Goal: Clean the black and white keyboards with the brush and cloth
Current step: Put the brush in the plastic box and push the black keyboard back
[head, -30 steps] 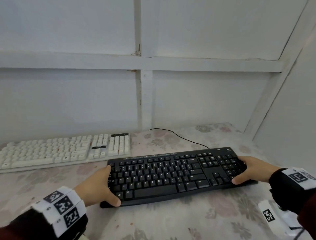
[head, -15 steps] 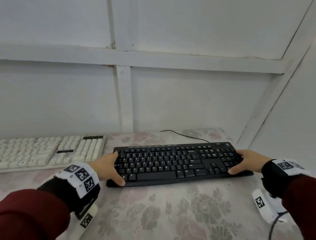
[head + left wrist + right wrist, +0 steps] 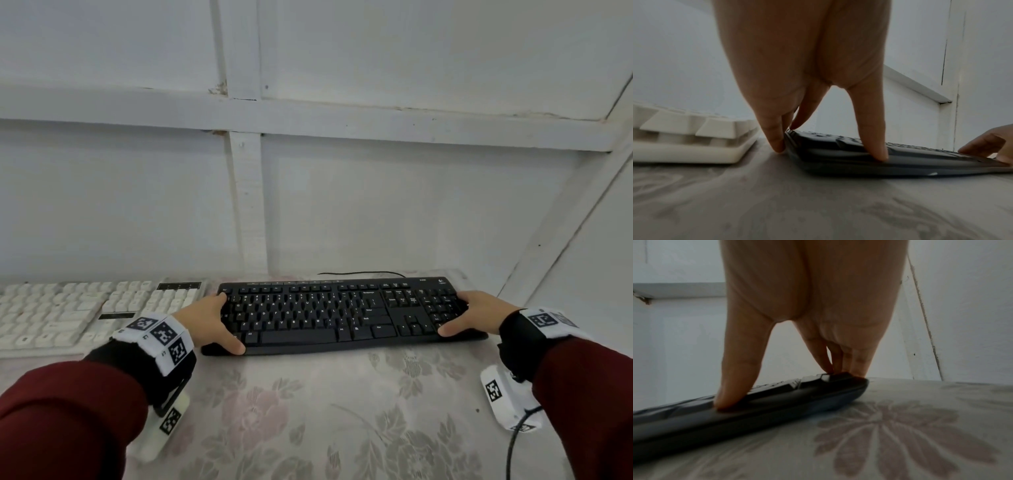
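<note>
Shifted since the earlier frame: black keyboard (image 3: pixel 342 315) now farther back on the table, squared parallel to the wall, its left end just beside the white keyboard (image 3: pixel 85 311); previously nearer the front edge and angled.

Left to right, head view:

White keyboard at 9 o'clock, flat on the floral tablecloth (image 3: pixel 325 418), untouched.

Left hand (image 3: pixel 209 322) at about 8 o'clock, gripping the left end of the black keyboard: thumb laid on the front lip, fingers down over the end edge. Left wrist view confirms: left hand (image 3: pixel 807 81) with thumb on the black keyboard (image 3: pixel 900 162) and fingertips at its end, in the narrow gap beside the white keyboard (image 3: pixel 694 138).

Black keyboard centred at 12 o'clock, lying flat, cable trailing behind toward the wall.

Right hand (image 3: pixel 479 313) at 3 o'clock, gripping the right end likewise. Right wrist view: right hand (image 3: pixel 813 313) with thumb pressed on the front lip of the black keyboard (image 3: pixel 777 405), fingers on the far end by the number pad.

Brush and cloth: not seen in any view.
</note>
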